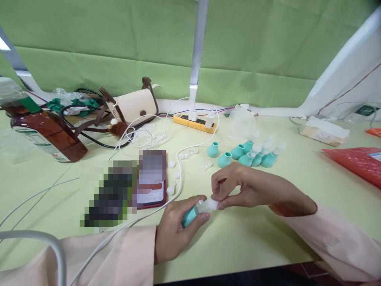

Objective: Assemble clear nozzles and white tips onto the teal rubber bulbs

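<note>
My left hand (178, 226) is wrapped round a teal bulb (189, 217) with a clear tube at its mouth, tilted up to the right. The fingertips of my right hand (238, 188) pinch a whitish translucent tip (212, 204) at the tube's far end. Beyond my right hand stand several teal bulbs (224, 159), some open at the top, others fitted with clear and whitish tips. Clear tubes (206, 165) and small whitish tips (171, 189) lie between the bulbs and a phone.
A phone (151, 178) and a blurred dark object (110, 194) lie left of centre. Behind are a bag (135, 105), an amber bottle (50, 135) and a yellow power strip (195, 123). A white cable (178, 155) crosses the table. Red packaging (357, 161) lies right.
</note>
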A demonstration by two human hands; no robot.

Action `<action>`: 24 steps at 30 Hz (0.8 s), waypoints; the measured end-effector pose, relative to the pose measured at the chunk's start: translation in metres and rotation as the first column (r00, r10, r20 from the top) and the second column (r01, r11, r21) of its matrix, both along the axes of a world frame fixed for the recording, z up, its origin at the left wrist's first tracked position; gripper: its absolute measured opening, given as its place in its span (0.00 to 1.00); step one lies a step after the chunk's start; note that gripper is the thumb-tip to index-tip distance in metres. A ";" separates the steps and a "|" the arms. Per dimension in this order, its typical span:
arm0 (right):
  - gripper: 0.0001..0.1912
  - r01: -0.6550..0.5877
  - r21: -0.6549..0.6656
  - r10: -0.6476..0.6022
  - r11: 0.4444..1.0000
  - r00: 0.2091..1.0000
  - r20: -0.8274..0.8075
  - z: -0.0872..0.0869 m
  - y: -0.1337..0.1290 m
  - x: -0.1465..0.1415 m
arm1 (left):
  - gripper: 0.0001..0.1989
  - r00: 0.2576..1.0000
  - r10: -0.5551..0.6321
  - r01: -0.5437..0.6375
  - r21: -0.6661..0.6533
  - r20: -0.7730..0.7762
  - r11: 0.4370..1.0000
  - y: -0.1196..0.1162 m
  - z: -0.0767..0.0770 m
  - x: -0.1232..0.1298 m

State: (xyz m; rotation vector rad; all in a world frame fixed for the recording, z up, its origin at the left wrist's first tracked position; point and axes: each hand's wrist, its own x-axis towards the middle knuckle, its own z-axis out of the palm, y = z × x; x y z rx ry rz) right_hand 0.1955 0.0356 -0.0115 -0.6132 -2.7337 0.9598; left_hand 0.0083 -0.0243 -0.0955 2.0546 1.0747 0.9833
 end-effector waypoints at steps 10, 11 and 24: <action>0.08 0.028 -0.234 -0.010 0.972 0.997 0.079 -0.014 0.009 0.001 | 0.10 0.996 -0.043 0.046 0.036 -0.075 0.998 0.000 -0.003 0.001; 0.08 0.039 -0.281 -0.011 0.959 0.995 0.101 -0.015 0.010 0.001 | 0.10 0.995 -0.049 0.054 0.053 -0.083 0.997 0.000 -0.004 0.001; 0.11 0.216 -0.482 -0.220 0.849 0.974 0.049 -0.019 0.005 -0.006 | 0.09 1.000 0.011 -0.010 0.078 -0.021 0.997 -0.001 -0.008 -0.002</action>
